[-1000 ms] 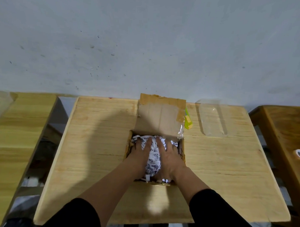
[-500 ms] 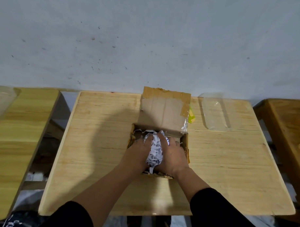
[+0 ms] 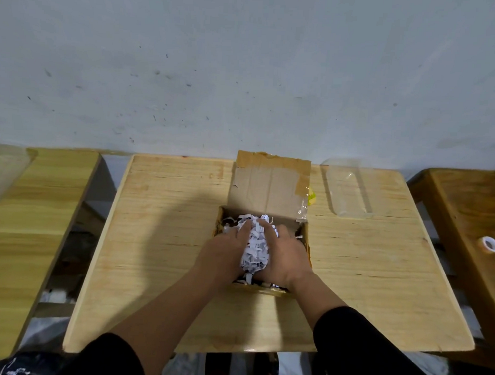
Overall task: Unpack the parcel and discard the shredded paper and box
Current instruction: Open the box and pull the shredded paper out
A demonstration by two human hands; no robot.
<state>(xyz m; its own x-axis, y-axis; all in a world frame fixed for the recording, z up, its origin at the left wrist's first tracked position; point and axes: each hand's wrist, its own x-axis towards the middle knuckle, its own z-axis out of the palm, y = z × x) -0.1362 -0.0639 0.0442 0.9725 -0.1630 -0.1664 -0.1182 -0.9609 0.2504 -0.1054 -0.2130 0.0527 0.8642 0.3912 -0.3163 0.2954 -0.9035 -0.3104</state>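
An open cardboard box (image 3: pixel 270 188) stands in the middle of the light wooden table (image 3: pixel 160 240), its taped lid flap raised toward the wall. Inside lies white shredded paper (image 3: pixel 255 248). My left hand (image 3: pixel 224 252) and my right hand (image 3: pixel 284 256) are both down in the box, pressed against a bunched clump of the shreds from either side. Whatever lies under the paper is hidden.
A clear plastic tray (image 3: pixel 348 188) lies on the table right of the box, with a yellow scrap (image 3: pixel 312 197) beside the flap. Another wooden table (image 3: pixel 29 207) stands to the left, and a darker one (image 3: pixel 469 217) with a tape roll (image 3: pixel 490 244) to the right.
My hands have drawn together and gathered the spread shreds into one clump between them. The far part of the box interior now shows more.
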